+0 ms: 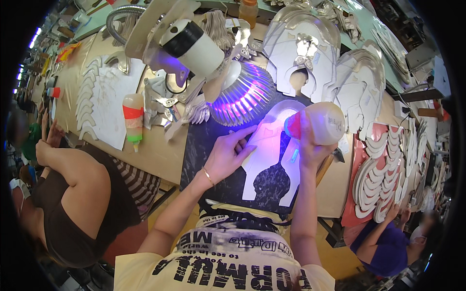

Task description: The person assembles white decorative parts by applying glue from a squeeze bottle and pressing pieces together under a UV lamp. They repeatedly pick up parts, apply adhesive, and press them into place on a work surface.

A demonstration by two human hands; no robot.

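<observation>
A white horseshoe-shaped cut piece (262, 160), which looks like a shoe upper, lies flat on a black marbled board (206, 145) under purplish light. My left hand (230, 151) rests along its left edge, fingers apart, pressing lightly or just touching. Wrapped in my right hand (314, 151) is a squeeze bottle (330, 123) with cloudy contents and a red and blue band near its neck. The bottle is tilted, its neck end toward the upper part of the white piece. Its tip is hard to make out in the glare.
A lamp with a finned metal head (242, 94) hangs just beyond the board. Stacks of similar white pieces (310, 53) stand behind it. Another squeeze bottle (133, 119) is upside down at left. Curved strips (374, 179) cover a red sheet at right. People sit on both sides.
</observation>
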